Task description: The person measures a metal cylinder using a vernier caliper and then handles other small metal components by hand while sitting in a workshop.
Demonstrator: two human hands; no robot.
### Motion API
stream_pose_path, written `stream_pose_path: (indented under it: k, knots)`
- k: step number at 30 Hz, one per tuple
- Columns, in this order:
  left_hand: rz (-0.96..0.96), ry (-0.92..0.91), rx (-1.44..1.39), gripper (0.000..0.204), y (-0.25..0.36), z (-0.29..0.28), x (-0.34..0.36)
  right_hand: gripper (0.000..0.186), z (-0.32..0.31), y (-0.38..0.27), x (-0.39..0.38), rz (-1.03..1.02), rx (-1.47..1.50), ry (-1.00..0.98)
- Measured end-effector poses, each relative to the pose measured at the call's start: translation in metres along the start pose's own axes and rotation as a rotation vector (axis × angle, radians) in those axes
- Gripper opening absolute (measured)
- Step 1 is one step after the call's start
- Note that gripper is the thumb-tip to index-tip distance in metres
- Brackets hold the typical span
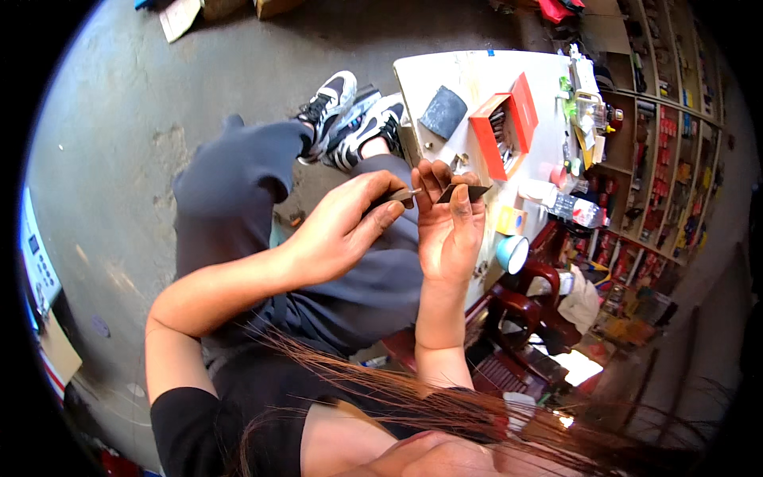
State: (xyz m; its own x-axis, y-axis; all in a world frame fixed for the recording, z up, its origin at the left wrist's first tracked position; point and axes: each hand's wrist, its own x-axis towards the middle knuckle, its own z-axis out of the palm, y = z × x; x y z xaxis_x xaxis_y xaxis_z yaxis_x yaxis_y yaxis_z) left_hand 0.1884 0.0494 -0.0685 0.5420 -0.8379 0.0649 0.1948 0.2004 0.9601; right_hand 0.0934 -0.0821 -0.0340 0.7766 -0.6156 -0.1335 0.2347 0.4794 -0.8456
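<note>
My left hand (350, 226) is closed around a small dark tool (387, 199) with a short pale metal tip. The tip points right, toward the fingers of my right hand (449, 234). Between its thumb and fingers, my right hand pinches a thin, dark, flat piece (474, 193) with a pointed outline, palm turned up. Both hands are held close together above my lap, beside the table edge. The tool's tip is very near the fingers and the flat piece; whether it touches cannot be made out. Part of the tool is hidden by my left fingers.
To the right stands a white table (445, 70) with an open red box (520, 103) of slim metal pieces, a dark grey block (443, 112), a clear bottle (579, 210) and a blue cup (513, 254). Stocked shelves (664, 159) line the far right. A dark red chair (517, 318) stands near my right arm.
</note>
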Motion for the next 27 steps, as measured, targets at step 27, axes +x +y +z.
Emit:
stream_pose_path:
  k: [27]
  knots:
    - [0.309,0.119,0.598,0.028,-0.006,0.011,-0.003,0.013,0.005,0.016,-0.008,-0.106,-0.528,0.065]
